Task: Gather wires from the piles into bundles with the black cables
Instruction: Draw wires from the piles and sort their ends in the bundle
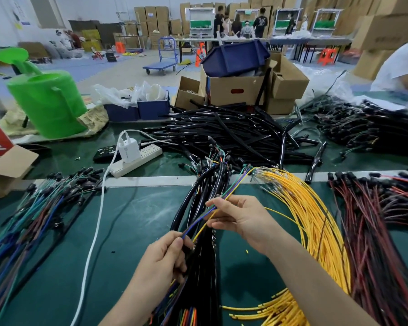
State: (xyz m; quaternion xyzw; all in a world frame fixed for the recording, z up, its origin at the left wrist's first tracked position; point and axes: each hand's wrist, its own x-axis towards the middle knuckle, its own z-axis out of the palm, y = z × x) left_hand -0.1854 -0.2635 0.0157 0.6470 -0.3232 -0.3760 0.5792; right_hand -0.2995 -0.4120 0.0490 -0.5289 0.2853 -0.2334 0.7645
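Gripping the glossy black cables (204, 262) at centre with the left hand (165, 257), thumb pinning the thin coloured wires (199, 222). Pinching those same blue, green and yellow strands higher up with the right hand (242, 220), fingers curled. Just right, fanned over the green tabletop (132, 220), smooth yellow wires (316, 220).

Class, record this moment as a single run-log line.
left hand: grips black cables | right hand: pinches coloured wires | yellow wire pile: beside right hand | stage: adding wires to bundle
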